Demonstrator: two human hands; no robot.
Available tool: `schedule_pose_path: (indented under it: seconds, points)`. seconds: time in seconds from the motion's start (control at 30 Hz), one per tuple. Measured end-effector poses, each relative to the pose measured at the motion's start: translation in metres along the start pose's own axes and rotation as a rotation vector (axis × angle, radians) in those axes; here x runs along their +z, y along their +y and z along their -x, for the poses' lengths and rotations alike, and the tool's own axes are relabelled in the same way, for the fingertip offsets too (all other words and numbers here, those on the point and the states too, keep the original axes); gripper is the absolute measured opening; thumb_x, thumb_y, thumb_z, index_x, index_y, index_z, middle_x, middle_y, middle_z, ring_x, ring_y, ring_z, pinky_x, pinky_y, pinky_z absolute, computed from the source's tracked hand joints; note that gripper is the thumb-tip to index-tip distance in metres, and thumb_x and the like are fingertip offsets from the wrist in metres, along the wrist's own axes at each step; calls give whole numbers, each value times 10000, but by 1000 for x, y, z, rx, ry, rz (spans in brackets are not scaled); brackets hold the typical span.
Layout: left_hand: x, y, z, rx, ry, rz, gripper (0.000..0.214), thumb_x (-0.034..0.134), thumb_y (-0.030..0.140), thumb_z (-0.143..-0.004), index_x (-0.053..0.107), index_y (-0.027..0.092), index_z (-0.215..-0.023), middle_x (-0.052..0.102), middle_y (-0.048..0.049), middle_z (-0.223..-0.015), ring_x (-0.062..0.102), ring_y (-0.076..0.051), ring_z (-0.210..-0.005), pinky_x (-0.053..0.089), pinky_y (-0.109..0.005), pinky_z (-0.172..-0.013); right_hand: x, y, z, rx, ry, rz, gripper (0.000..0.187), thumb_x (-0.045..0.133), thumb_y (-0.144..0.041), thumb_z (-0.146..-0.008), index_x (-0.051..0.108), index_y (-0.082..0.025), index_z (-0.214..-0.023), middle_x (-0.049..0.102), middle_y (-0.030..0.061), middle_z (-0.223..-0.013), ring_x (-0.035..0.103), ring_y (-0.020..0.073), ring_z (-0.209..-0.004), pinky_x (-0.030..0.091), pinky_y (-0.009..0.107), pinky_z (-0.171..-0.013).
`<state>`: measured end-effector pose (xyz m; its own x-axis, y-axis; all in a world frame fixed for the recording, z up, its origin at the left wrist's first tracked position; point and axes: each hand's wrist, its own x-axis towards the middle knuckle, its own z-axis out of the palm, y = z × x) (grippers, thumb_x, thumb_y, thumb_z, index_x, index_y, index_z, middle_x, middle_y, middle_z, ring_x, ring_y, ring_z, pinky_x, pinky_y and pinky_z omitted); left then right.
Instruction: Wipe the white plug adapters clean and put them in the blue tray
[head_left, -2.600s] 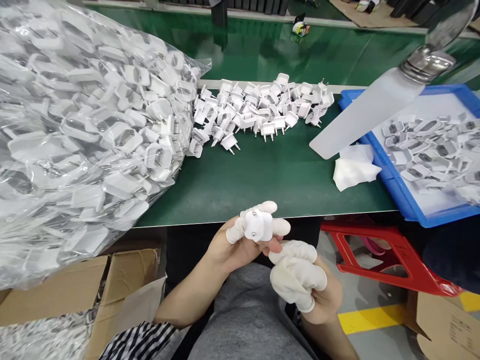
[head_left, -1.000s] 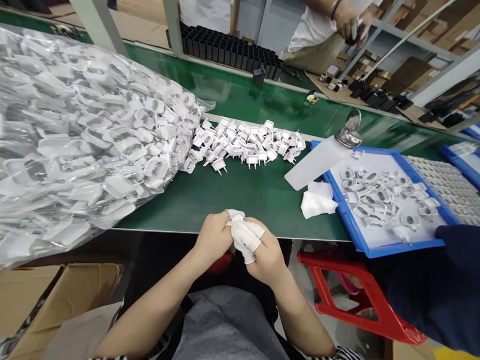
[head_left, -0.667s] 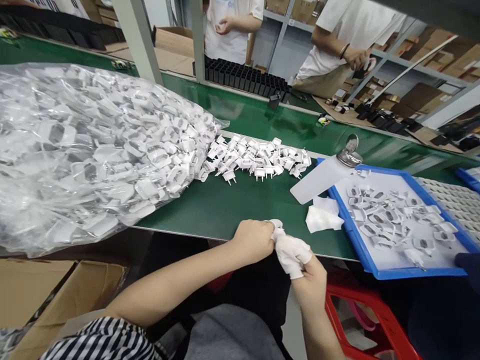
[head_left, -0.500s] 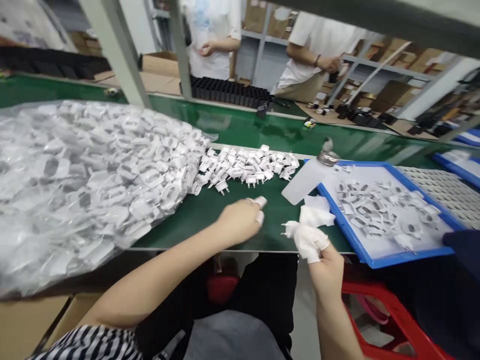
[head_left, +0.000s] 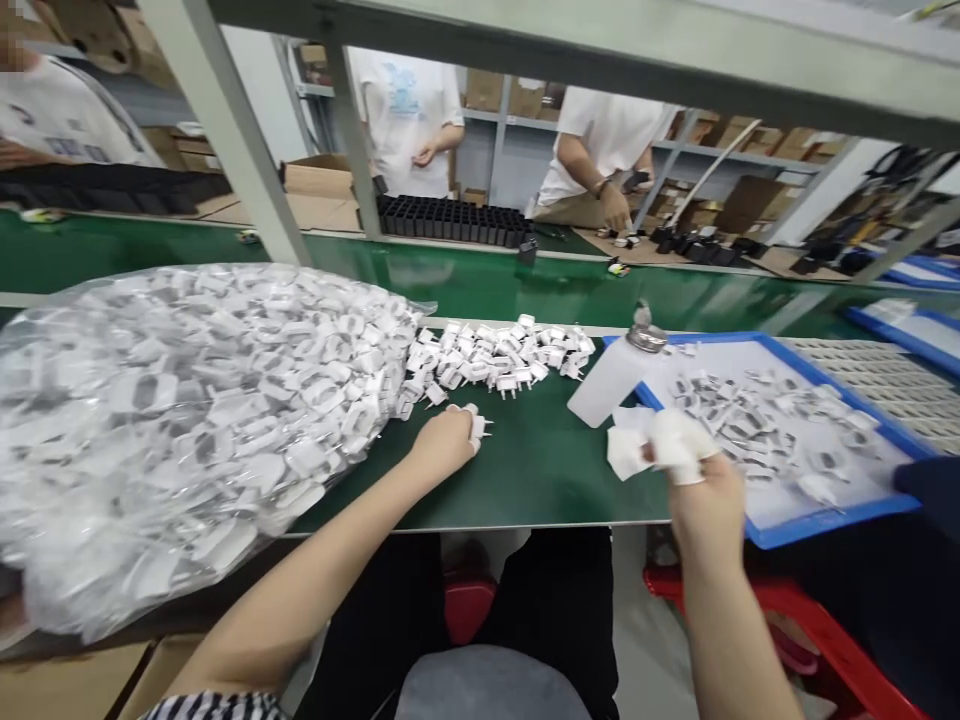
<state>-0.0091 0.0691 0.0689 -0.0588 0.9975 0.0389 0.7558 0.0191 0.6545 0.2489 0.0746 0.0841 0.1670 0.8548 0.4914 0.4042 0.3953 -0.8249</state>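
My left hand is closed on a white plug piece whose pins point right, just in front of a loose pile of white plug pieces. My right hand is wrapped in and closed on a white cloth, at the near left edge of a blue-rimmed tray. Whether a plug piece is inside that cloth is hidden by folds and blur. Another white cloth lies beside it on the green table. Behind the cloths, a translucent bottle with a metal top stands, appearing tilted through the lens.
A big clear bag full of white plug pieces covers the left side. Several plug pieces lie in the tray. Rows of black cases stand across the green belt, where co-workers are at work. A red stool is below right.
My right hand has moved right with the cloth, toward the tray; the plug piece that stuck out of it no longer shows. My left hand has drawn left toward the pile, plug piece in fingers.
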Motion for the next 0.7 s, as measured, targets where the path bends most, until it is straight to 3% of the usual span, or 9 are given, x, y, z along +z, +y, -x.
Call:
schedule_pose_path:
  seconds: [0.07, 0.13, 0.23, 0.3, 0.37, 0.43, 0.6, 0.7]
  points:
    - [0, 0, 11, -33, -40, -15, 53, 623, 120, -583, 600, 153, -617, 575, -42, -690, 610, -240, -705, 462, -340, -697, 37, -2, 31, -11, -152, 5, 177, 589, -304, -706, 668, -172, -793, 676, 66, -760, 634, 253, -810, 503, 427, -777]
    - [3, -3, 23, -49, -54, -25, 127, 649, 157, -592, 636, 145, -718, 601, -87, -826, 610, -259, -773, 464, -378, -740, 70, -3, 54, -127, -357, 93, 223, 515, -278, -770, 662, -179, -905, 668, 97, -871, 626, 250, -859, 505, 428, -792]
    - [10, -13, 40, -67, -12, 221, 335, 680, 229, -603, 633, 158, -928, 553, -128, -1098, 549, -270, -1001, 428, -390, -861, 98, -8, 76, -316, -486, 246, 336, 402, -144, -812, 584, -173, -1092, 622, 132, -981, 595, 237, -920, 521, 380, -772]
    - [14, -20, 46, -126, -46, 623, 413, 726, 273, -552, 631, 158, -937, 601, -109, -1042, 561, -262, -989, 449, -382, -842, 102, -12, 85, -421, -509, 335, 437, 364, -39, -771, 540, -170, -1149, 603, 137, -947, 581, 229, -870, 536, 352, -703]
    - [16, -25, 48, -219, -111, 997, 450, 774, 294, -460, 647, 136, -861, 665, -77, -828, 618, -255, -840, 494, -372, -743, 101, -17, 92, -499, -535, 400, 507, 351, 30, -712, 548, -174, -1133, 585, 122, -858, 555, 210, -765, 533, 322, -611]
    - [16, -27, 48, -292, -134, 1189, 446, 805, 265, -370, 661, 121, -767, 664, -45, -658, 633, -237, -700, 513, -348, -657, 98, -23, 95, -541, -566, 435, 535, 347, 71, -666, 573, -175, -1084, 562, 101, -788, 522, 191, -703, 512, 289, -557]
    - [13, -23, 49, -310, -253, 1169, 313, 792, 131, -375, 691, 128, -671, 649, -8, -562, 620, -188, -589, 512, -272, -573, 95, -33, 90, -520, -632, 585, 453, 345, 83, -539, 638, -142, -800, 511, 59, -620, 474, 154, -554, 449, 234, -460]
    - [15, -25, 49, -328, -210, 1199, 332, 787, 90, -368, 699, 134, -685, 656, -5, -566, 614, -167, -553, 509, -245, -547, 100, -36, 88, -510, -647, 622, 459, 336, 73, -518, 634, -135, -798, 502, 57, -588, 470, 161, -535, 431, 235, -433]
